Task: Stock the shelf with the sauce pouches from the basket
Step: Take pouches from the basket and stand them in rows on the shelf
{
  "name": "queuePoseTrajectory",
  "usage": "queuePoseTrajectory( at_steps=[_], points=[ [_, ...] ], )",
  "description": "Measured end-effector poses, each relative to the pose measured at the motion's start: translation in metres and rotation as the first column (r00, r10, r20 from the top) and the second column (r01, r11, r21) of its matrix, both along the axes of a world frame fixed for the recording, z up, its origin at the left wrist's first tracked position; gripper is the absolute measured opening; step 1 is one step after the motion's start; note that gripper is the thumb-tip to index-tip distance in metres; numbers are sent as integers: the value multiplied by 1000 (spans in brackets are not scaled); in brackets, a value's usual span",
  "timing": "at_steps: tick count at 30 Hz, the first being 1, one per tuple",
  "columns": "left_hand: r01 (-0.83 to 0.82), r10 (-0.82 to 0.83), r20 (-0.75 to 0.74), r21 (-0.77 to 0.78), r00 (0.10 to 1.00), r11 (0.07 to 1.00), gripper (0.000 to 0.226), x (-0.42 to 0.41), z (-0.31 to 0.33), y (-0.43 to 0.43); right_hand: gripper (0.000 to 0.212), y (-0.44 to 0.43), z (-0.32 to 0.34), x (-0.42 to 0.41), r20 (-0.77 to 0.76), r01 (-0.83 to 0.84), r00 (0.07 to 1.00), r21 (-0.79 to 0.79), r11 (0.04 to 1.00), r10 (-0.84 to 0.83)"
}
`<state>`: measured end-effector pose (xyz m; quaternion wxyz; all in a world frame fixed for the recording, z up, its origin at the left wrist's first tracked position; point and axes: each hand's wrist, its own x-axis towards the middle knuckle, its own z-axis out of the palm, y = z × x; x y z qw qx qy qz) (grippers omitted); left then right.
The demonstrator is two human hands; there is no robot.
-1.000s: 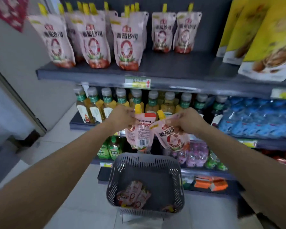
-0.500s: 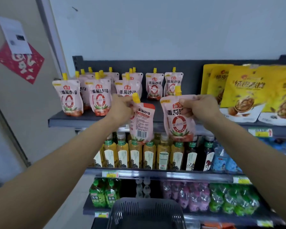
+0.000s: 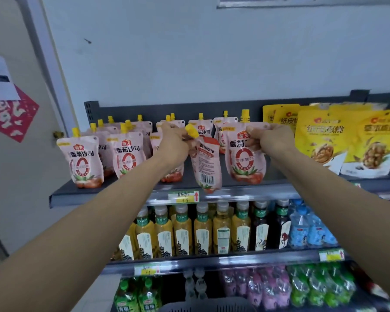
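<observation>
Sauce pouches [image 3: 245, 158] fill both grips, one each, up at the top shelf [image 3: 99, 194]. The left grip [image 3: 175, 143] is curled round the top of the left pouch [image 3: 206, 167], just under its yellow cap. That pouch hangs tilted, barcode side to the camera, with its lower end in front of the shelf's front lip. The right grip [image 3: 270, 140] pinches the upper right corner of the right pouch [image 3: 243, 172], which is upright, label forward, with its base low over the shelf board; whether it touches cannot be told. Standing pouches [image 3: 83, 161] of the same kind line the shelf to the left and behind, and yellow walnut bags [image 3: 320, 140] lean to the right. A price tag [image 3: 184, 197] sits on the lip, with bottled drinks [image 3: 203, 230] on the shelf below. The basket [image 3: 212, 307] rim shows at the bottom edge.
</observation>
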<state>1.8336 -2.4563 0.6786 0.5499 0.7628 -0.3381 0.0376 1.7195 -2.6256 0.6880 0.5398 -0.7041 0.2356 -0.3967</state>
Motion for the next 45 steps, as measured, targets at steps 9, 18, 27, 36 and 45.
queuePoseTrajectory(
  at_steps=[9, 18, 27, 36, 45],
  points=[
    [35, -32, -46, 68, 998, 997, 27, 22, -9, -15, 15, -13, -13, 0, 18, 58, 998, 26, 998, -59],
    [2, 3, -22, 232, 1000, 973, 32, 35, -21, -36, 17, -38, -29, 10, -49, 31, 998, 54, 998, -29],
    [278, -179, -376, 228, 909, 933, 39, 32, -17, -39, 12, -66, -53, 44, -110, -65, 991, 145, 987, 82],
    [155, -87, -300, 212, 950, 965, 83, 28, -29, -48, 7, -70, -60, 54, -241, -114, 963, 52, 992, 123],
    [147, -127, -400, 20, 907, 989, 36, 28, -48, -43, 23, -76, -73, 45, -276, -265, 916, 131, 955, 291]
  ],
)
